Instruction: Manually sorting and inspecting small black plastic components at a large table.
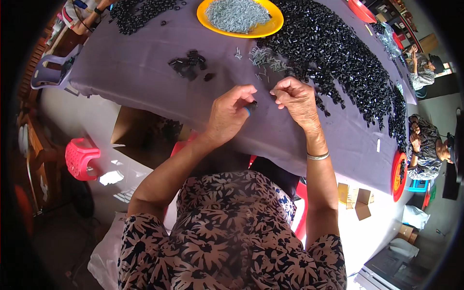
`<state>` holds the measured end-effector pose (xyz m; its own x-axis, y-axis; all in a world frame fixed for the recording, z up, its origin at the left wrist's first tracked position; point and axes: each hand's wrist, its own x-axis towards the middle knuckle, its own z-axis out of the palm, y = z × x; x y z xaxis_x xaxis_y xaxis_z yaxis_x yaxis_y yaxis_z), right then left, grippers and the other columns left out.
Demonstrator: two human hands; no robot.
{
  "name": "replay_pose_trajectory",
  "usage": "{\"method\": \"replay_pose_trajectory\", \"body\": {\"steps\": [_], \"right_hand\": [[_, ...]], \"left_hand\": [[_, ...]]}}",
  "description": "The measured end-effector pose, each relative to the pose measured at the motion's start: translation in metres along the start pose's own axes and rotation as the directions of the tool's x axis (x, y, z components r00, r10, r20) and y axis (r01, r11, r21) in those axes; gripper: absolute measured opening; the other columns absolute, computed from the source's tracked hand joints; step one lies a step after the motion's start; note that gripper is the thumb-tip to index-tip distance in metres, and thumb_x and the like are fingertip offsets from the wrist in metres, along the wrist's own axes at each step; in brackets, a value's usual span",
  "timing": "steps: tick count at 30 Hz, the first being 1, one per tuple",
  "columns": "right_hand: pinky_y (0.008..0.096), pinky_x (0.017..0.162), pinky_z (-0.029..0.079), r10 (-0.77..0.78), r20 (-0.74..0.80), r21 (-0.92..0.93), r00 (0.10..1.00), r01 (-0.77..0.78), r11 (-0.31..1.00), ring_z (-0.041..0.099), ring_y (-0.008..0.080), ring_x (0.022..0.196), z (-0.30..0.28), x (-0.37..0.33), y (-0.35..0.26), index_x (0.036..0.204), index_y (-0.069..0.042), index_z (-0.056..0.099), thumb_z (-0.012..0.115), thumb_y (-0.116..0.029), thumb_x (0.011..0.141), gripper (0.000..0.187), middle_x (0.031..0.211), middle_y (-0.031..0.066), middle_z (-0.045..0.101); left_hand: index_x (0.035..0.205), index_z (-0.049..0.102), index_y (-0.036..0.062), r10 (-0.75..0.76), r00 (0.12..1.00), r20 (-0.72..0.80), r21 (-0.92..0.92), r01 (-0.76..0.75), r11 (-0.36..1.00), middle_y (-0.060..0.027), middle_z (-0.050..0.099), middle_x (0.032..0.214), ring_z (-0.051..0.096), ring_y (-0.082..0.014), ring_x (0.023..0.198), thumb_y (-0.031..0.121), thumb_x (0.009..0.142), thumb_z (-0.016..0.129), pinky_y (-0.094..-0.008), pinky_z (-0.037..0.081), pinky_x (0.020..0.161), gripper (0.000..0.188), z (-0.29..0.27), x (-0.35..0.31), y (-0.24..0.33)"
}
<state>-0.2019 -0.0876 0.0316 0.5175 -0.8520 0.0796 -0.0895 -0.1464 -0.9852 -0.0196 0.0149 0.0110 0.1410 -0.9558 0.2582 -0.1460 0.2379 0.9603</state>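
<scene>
Above the near edge of the purple-grey cloth, my left hand [226, 116] is closed around a small black part [253, 104]. A bit of blue [248, 111] shows at its fingertips. Just to the right, my right hand [297, 100] pinches thumb and forefinger together; whatever is between them is too small to name. The two hands are close but apart. Beyond them lies a loose scatter of small silvery screws [267, 60]. A small group of black pieces [189, 65] lies on the cloth, farther left.
A yellow plate [205, 26] heaped with screws stands at the far side. Black parts [333, 50] spread widely over the right of the table [135, 63]. A red-orange tray [397, 186] is at the right edge. Other people [427, 145] sit at right; a pink stool [81, 157] stands left.
</scene>
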Motion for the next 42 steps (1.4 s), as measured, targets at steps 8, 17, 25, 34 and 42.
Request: {"method": "replay_pose_trajectory", "body": {"steps": [8, 17, 25, 34, 42], "right_hand": [[0.0195, 0.057, 0.050, 0.001, 0.077, -0.091, 0.997, 0.006, 0.996, 0.057, 0.0048, 0.066, 0.019, -0.011, -0.010, 0.089, 0.001, 0.065, 0.060, 0.006, 0.084, 0.009, 0.080, 0.0031, 0.066], [0.0185, 0.056, 0.043, -0.180, 0.038, -0.247, 0.983, 0.184, 0.951, 0.051, 0.0012, 0.065, 0.030, -0.014, -0.010, 0.086, -0.002, 0.065, 0.064, 0.005, 0.083, 0.007, 0.076, -0.0048, 0.061], [0.0261, 0.054, 0.045, -0.393, 0.160, -0.479, 0.906, 0.419, 0.771, 0.054, 0.0109, 0.059, 0.035, -0.013, -0.030, 0.085, -0.004, 0.064, 0.063, 0.007, 0.077, 0.013, 0.071, 0.0036, 0.059], [0.0283, 0.058, 0.047, -0.240, 0.224, -0.389, 0.945, 0.312, 0.867, 0.060, 0.0141, 0.063, 0.033, -0.010, -0.034, 0.085, -0.003, 0.062, 0.059, 0.007, 0.078, 0.013, 0.073, 0.0061, 0.063], [0.0288, 0.059, 0.048, -0.278, 0.248, -0.370, 0.928, 0.356, 0.858, 0.062, 0.0164, 0.063, 0.033, -0.007, -0.032, 0.082, -0.004, 0.062, 0.060, 0.004, 0.076, 0.010, 0.073, 0.0066, 0.065]], "left_hand": [[0.117, 0.058, 0.0046, 0.016, 1.000, -0.013, 0.015, -0.016, 1.000, -0.0045, 0.063, 0.092, 0.062, -0.0114, 0.087, -0.017, 0.073, 0.050, -0.0253, 0.050, 0.078, 0.050, 0.001, 0.000, -0.003], [0.117, 0.058, 0.0051, 0.042, 0.999, -0.012, 0.025, -0.042, 0.999, -0.0071, 0.065, 0.090, 0.063, -0.0135, 0.083, -0.013, 0.073, 0.053, -0.0269, 0.052, 0.077, 0.049, -0.001, -0.001, -0.004], [0.119, 0.057, 0.0030, -0.011, 1.000, 0.017, 0.040, 0.010, 0.999, -0.0001, 0.061, 0.092, 0.059, -0.0086, 0.088, -0.016, 0.072, 0.050, -0.0238, 0.050, 0.079, 0.051, -0.001, 0.000, -0.001], [0.132, 0.044, 0.0011, 0.036, 0.998, 0.044, 0.073, -0.039, 0.997, -0.0014, 0.060, 0.090, 0.059, -0.0085, 0.086, -0.018, 0.070, 0.048, -0.0239, 0.050, 0.081, 0.065, -0.002, 0.000, -0.006], [0.136, 0.037, -0.0004, -0.008, 0.995, 0.096, 0.028, 0.005, 1.000, -0.0025, 0.057, 0.089, 0.057, -0.0093, 0.087, -0.021, 0.070, 0.045, -0.0240, 0.047, 0.085, 0.069, -0.005, -0.001, -0.008]]}}
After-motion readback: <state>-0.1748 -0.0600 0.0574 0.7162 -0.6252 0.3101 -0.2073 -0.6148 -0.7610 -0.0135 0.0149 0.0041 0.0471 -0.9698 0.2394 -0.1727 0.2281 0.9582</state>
